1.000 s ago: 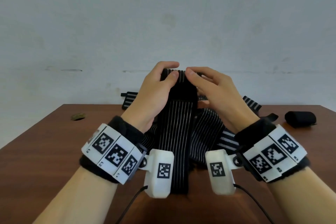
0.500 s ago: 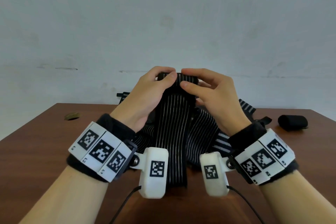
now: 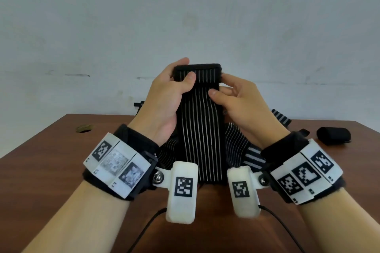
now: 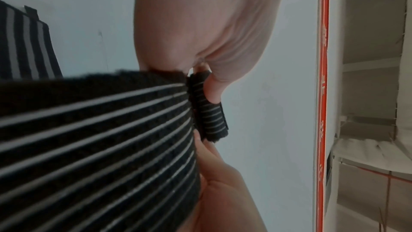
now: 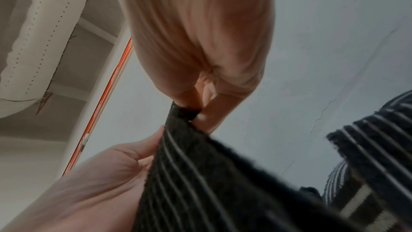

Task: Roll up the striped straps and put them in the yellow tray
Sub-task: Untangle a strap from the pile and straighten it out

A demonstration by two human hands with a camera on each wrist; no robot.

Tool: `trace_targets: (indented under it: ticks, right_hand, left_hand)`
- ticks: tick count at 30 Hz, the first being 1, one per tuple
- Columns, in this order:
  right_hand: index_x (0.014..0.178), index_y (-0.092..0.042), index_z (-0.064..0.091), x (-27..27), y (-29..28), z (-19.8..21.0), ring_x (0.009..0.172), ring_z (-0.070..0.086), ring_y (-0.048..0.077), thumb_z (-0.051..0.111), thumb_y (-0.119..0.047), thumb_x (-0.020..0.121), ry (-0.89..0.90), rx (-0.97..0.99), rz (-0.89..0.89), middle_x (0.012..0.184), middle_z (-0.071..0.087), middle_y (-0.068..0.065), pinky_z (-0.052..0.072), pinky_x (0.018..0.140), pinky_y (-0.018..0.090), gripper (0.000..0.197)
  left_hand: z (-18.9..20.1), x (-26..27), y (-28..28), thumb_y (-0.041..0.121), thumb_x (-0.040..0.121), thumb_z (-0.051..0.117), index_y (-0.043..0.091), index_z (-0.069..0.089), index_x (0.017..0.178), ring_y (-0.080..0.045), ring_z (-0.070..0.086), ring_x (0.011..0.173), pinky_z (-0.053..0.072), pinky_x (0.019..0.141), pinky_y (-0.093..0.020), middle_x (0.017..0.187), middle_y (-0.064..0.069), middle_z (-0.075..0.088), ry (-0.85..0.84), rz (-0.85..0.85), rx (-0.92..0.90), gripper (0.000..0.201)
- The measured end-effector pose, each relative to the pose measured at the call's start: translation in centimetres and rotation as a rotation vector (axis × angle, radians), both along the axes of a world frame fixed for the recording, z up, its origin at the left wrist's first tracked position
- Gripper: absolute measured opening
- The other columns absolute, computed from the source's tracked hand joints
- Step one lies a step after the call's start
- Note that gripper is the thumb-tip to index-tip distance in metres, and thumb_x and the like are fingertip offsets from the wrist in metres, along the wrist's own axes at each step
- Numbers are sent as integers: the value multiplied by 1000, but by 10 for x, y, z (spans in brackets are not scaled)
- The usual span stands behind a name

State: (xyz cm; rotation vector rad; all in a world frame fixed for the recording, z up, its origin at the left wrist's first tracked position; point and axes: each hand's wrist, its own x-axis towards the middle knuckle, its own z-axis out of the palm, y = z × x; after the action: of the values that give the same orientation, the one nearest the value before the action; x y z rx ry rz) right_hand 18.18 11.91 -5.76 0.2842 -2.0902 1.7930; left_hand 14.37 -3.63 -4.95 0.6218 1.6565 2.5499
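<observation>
A black strap with thin white stripes (image 3: 198, 133) hangs upright in front of me, its top end folded over into a small roll (image 3: 197, 74). My left hand (image 3: 170, 88) grips the roll's left side, thumb across its front. My right hand (image 3: 230, 94) pinches the right edge of the strap (image 5: 189, 147) just under the roll. In the left wrist view the rolled end (image 4: 209, 112) sticks out past my thumb. More striped straps (image 3: 236, 146) lie heaped on the table behind. The yellow tray is not in view.
A brown wooden table (image 3: 51, 160) runs to a pale wall. A black rolled bundle (image 3: 333, 135) lies at the far right. A small hole (image 3: 84, 128) sits in the tabletop at the far left. Cables hang from my wrist cameras.
Both hands have raised the strap higher, and its top end now shows as a wider folded roll. My right hand has shifted from the top to the strap's right edge.
</observation>
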Motion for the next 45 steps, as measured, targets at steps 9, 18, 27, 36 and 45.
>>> trace_targets:
  ticks: [9, 18, 27, 36, 45]
  right_hand:
    - [136, -22, 57, 4, -7, -2, 90, 78, 21, 61, -11, 103, -167, 236, 136, 98, 80, 4, 62, 73, 37, 36]
    - [130, -23, 64, 2, 3, 4, 98, 77, 22, 70, -27, 98, 94, 21, -47, 105, 79, 5, 64, 83, 46, 33]
    - [122, -13, 72, 1, 13, 2, 100, 76, 23, 71, -2, 94, 180, 1, -45, 110, 77, 12, 62, 82, 34, 30]
    - [127, -19, 70, 7, 7, 5, 96, 77, 22, 73, -23, 95, 50, -68, -3, 110, 78, 4, 62, 67, 33, 33]
    - [116, -12, 74, 6, 13, 7, 91, 78, 24, 76, -19, 93, 39, -45, -10, 103, 79, 10, 61, 70, 31, 25]
  left_hand:
    - [1, -3, -14, 5, 102, 60, 24, 58, 143, -21, 75, 106, 63, 84, -38, 126, -6, 72, 80, 67, 128, 45]
    - [-1, -2, -12, 5, 97, 68, 20, 69, 129, -23, 77, 100, 63, 80, -34, 113, -8, 78, 76, -30, -74, 35]
    - [1, -1, -13, 30, 98, 69, 28, 70, 124, -16, 76, 90, 56, 67, -27, 106, -1, 78, 94, -78, -362, 26]
    - [1, 1, -12, 36, 103, 61, 27, 72, 118, -14, 75, 90, 61, 75, -32, 106, 0, 77, 77, -8, -311, 20]
    - [1, 3, -3, 38, 106, 52, 21, 69, 124, -14, 76, 97, 57, 79, -34, 107, 2, 78, -12, -85, -314, 30]
